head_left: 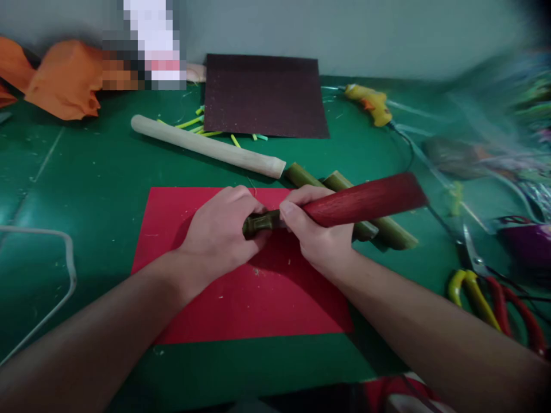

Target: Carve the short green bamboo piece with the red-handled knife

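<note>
Over the red sheet (253,304), my left hand (219,229) is closed around a short dark green bamboo piece (257,225). My right hand (321,235) grips a knife with a thick red wooden handle (365,201), which points up to the right. Most of the blade is hidden by my fingers, and its short visible part meets the right end of the bamboo. Small shavings lie on the red sheet below my hands. Two green bamboo lengths (394,232) rest just beyond my right hand, partly covered by it and the handle.
A pale wooden stick (206,146) lies behind the red sheet. Beyond it, a dark brown sheet (264,94) covers yellow-green strips. A yellow glue gun (369,104) is at the back right, with scissors (482,287) and plastic bags on the right. Orange cloth (64,80) lies at the back left.
</note>
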`<state>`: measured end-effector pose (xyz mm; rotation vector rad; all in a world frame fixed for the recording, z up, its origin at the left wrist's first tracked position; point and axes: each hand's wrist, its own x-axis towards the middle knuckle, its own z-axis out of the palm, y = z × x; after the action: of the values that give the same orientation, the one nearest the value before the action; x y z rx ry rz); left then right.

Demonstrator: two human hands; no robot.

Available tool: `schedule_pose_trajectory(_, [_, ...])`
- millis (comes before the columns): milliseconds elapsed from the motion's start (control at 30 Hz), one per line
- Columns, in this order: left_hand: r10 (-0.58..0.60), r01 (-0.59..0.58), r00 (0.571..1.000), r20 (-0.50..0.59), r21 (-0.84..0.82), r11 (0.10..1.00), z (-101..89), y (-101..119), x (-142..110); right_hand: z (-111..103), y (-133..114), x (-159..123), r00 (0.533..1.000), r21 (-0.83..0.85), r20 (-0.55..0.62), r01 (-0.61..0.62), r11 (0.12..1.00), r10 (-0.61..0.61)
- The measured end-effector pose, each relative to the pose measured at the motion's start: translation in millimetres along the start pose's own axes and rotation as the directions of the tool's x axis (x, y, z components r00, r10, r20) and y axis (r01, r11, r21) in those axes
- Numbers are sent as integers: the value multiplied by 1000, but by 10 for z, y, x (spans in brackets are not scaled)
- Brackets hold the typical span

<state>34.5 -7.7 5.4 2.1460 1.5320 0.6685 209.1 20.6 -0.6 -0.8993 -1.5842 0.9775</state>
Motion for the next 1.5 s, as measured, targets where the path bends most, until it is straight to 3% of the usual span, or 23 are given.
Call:
schedule_pose_trajectory(133, [10,-10,1000,-18,-31,999,-3,-18,8,2,36,-9,997,-10,-13,71,997,-72])
schedule_pose_trajectory(367, [25,-26,1000,-18,-45,999,5,-22,-14,-6,10,18,998,-57,-14,60,997,-61])
schedule_pose_trajectory(600, [18,-19,1000,-13,-68,998,8,-6,-13,-66,-38,21,993,-95,106,71,993,-61])
schedule_pose_trajectory(767, [44,-45,999,-23,-56,997,18,-11,-14,-76,-50,16,998,-109,51,50,993,-44])
schedule_pose_trajectory(933, [54,-55,998,-36,-22,998,30,-2,-26,-98,-56,-20,982,-132,191,33,991,-7])
schedule_pose_trajectory(1000, [69,-70,997,-30,-19,997,28,-5,-28,-93,-37,-36,997,-102,68,45,994,-38])
schedule_pose_trajectory(1100, [82,-83,996,-29,-23,996,19,-9,-34,-89,-27,-41,999,-107,35,41,993,-38])
schedule_pose_trajectory(1200, [84,-85,996,-28,-28,996,15,0,-40,-117,-69,-42,988,-116,149,60,991,-42])
schedule_pose_trajectory(1267, [79,-80,997,-19,-38,996,17,9,-42,-139,-96,-54,956,-178,292,48,983,6])
schedule_pose_trajectory(1400, [48,-46,999,25,-69,997,18,4,-35,-137,-79,-86,994,-123,111,-1,992,15])
schedule_pose_trajectory(1500, [39,-35,998,53,-87,996,6,-13,-34,-111,-58,-83,996,-137,89,-12,990,24])
